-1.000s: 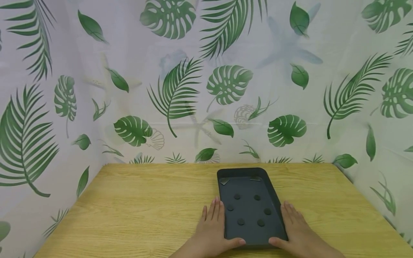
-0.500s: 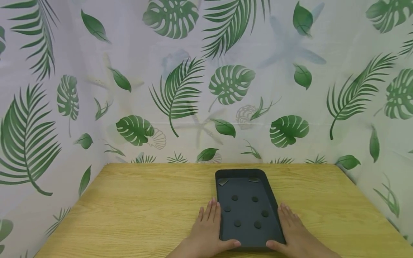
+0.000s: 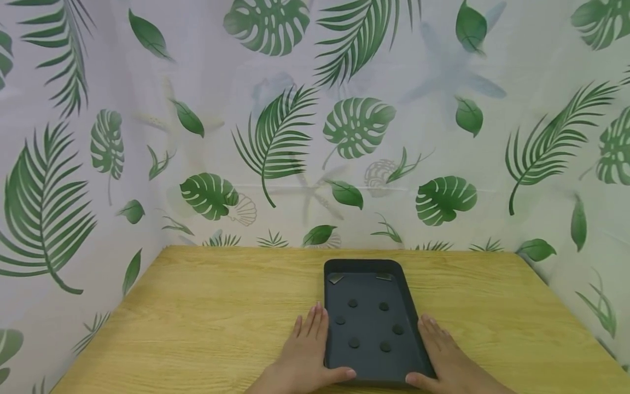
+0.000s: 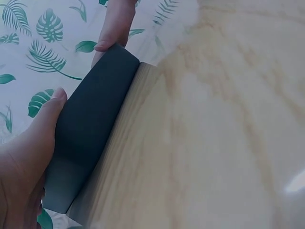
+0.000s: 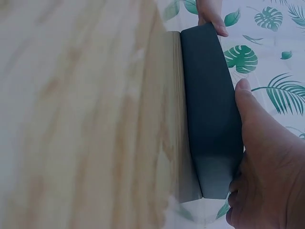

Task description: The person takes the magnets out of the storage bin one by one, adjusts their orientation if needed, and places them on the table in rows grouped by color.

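A dark grey rectangular tray (image 3: pixel 369 368) with raised sides lies lengthwise on the table. Several dark round spots (image 3: pixel 383 306) dot its floor, and two small shiny patches (image 3: pixel 384 277) show at its far corners. My left hand (image 3: pixel 306 350) lies along the tray's left side, fingers straight and thumb at the near rim. Mirroring it, my right hand (image 3: pixel 447 350) presses the right side, its thumb at the near right corner. Both wrist views show the tray's near end (image 4: pixel 90 124) between the thumbs, close by the table edge.
The wood-grain table (image 3: pixel 221 317) extends on both sides of the tray. A white cloth (image 3: pixel 295 219) printed with green leaves stands along its back and sides.
Both hands and the tray between them have slid a little left and slightly nearer the front of the table. The head view has shifted slightly too.
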### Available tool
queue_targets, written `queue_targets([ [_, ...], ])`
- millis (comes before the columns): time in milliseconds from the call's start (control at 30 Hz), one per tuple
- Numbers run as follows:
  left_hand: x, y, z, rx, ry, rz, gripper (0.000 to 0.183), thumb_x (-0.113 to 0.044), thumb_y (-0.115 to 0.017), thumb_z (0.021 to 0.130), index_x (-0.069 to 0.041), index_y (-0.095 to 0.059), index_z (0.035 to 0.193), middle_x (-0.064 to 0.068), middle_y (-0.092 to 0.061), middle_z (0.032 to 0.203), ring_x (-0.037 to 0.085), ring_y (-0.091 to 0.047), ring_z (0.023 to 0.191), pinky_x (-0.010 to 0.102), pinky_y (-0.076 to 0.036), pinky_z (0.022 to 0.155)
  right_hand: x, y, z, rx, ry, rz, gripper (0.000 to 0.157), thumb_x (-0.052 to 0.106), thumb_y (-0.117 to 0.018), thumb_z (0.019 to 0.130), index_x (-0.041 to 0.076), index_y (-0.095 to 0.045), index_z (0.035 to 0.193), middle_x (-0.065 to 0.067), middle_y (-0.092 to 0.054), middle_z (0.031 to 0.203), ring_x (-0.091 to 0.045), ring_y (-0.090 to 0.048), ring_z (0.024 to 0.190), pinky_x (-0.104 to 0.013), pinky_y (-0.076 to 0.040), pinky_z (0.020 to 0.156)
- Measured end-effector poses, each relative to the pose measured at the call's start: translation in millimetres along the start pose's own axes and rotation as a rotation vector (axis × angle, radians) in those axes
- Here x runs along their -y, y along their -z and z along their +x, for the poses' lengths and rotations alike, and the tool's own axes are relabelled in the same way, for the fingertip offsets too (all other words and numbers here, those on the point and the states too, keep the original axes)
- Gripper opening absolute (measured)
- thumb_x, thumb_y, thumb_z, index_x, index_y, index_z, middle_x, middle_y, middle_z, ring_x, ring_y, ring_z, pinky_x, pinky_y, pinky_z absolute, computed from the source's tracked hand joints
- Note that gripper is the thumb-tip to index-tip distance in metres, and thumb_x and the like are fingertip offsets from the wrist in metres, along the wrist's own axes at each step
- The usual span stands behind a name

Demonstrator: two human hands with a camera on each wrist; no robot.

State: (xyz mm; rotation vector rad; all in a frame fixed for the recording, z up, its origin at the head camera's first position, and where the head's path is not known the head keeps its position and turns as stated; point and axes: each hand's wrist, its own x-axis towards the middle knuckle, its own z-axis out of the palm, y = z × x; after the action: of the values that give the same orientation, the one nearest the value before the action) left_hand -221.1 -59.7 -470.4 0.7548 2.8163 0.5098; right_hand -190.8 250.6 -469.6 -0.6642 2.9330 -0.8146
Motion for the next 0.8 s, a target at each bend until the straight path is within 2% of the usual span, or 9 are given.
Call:
queue_targets([
  [100, 4.6, 0.6, -2.7, 0.003, 0.008, -0.015, 0.115, -0.083, -0.040, 0.076, -0.003, -0.006, 0.152, 0.014, 0.005, 0.158, 0.027, 0.004, 0.145, 0.051, -0.008, 0.115, -0.8, -2.5, -0.4, -0.012, 0.067, -0.033, 0.092, 0.044, -0.064, 0.086, -0.014, -0.021, 0.142, -0.037, -0.019, 0.147, -0.006, 0.010, 0.141, 0.001, 0.014, 0.094],
  [167, 7.1, 1.2, -4.7, 0.006, 0.010, -0.027, 0.116, -0.082, -0.041, 0.076, -0.002, -0.007, 0.151, 0.014, 0.005, 0.158, 0.027, 0.004, 0.145, 0.051, -0.008, 0.115, -0.9, -3.2, -0.3, -0.007, 0.097, -0.022, 0.090, 0.041, -0.064, 0.087, -0.015, -0.021, 0.142, -0.038, -0.020, 0.146, 0.016, 0.017, 0.128, 0.001, 0.013, 0.094],
  [200, 8.1, 1.9, -5.7, 0.006, 0.010, -0.033, 0.116, -0.082, -0.042, 0.076, -0.002, -0.007, 0.151, 0.014, 0.005, 0.158, 0.027, 0.004, 0.145, 0.051, -0.008, 0.115, -0.6, -3.3, 0.0, -0.006, 0.109, -0.018, 0.088, 0.040, -0.064, 0.087, -0.015, -0.021, 0.142, -0.038, -0.020, 0.146, 0.023, 0.019, 0.123, 0.002, 0.013, 0.093],
  [300, 10.9, 3.6, -8.4, 0.003, 0.003, -0.049, 0.116, -0.081, -0.044, 0.076, -0.002, -0.007, 0.151, 0.015, 0.005, 0.158, 0.027, 0.004, 0.145, 0.052, -0.008, 0.114, 1.0, -2.6, 0.2, -0.022, 0.141, -0.036, 0.085, 0.039, -0.064, 0.088, -0.015, -0.024, 0.141, -0.037, -0.024, 0.145, 0.024, 0.018, 0.124, 0.002, 0.012, 0.094],
  [500, 15.2, 7.4, -11.4, 0.010, -0.003, -0.060, 0.117, -0.082, -0.045, 0.075, -0.002, -0.006, 0.151, 0.014, 0.006, 0.158, 0.026, 0.005, 0.145, 0.052, -0.007, 0.114, 5.0, -1.7, -1.7, -0.102, 0.217, -0.148, 0.081, 0.041, -0.066, 0.085, -0.011, -0.036, 0.139, -0.031, -0.034, 0.144, 0.021, 0.012, 0.130, 0.000, 0.007, 0.100],
  [633, 17.6, 8.8, -13.1, 0.020, -0.006, -0.067, 0.116, -0.080, -0.046, 0.076, -0.002, -0.007, 0.151, 0.014, 0.005, 0.158, 0.026, 0.005, 0.145, 0.052, -0.006, 0.114, 3.5, -3.3, -2.1, -0.144, 0.271, -0.206, 0.081, 0.042, -0.069, 0.082, -0.006, -0.039, 0.140, -0.024, -0.038, 0.144, 0.018, 0.006, 0.134, -0.001, 0.002, 0.102],
  [733, 18.3, 9.6, -14.9, 0.026, -0.009, -0.078, 0.114, -0.078, -0.048, 0.077, -0.001, -0.008, 0.151, 0.014, 0.006, 0.157, 0.026, 0.005, 0.145, 0.053, -0.006, 0.114, 0.6, -5.3, -1.7, -0.180, 0.399, -0.205, 0.076, 0.037, -0.069, 0.083, 0.000, -0.039, 0.143, -0.013, -0.033, 0.151, 0.011, -0.001, 0.138, -0.002, -0.004, 0.104],
  [800, 18.6, 10.0, -15.7, 0.028, -0.010, -0.085, 0.114, -0.077, -0.048, 0.078, -0.001, -0.007, 0.151, 0.014, 0.006, 0.157, 0.026, 0.006, 0.145, 0.053, -0.006, 0.114, -0.9, -7.0, 1.7, -0.233, 0.581, -0.182, 0.069, 0.033, -0.067, 0.087, -0.002, -0.042, 0.140, -0.011, -0.034, 0.151, 0.001, -0.012, 0.142, -0.009, -0.010, 0.109],
])
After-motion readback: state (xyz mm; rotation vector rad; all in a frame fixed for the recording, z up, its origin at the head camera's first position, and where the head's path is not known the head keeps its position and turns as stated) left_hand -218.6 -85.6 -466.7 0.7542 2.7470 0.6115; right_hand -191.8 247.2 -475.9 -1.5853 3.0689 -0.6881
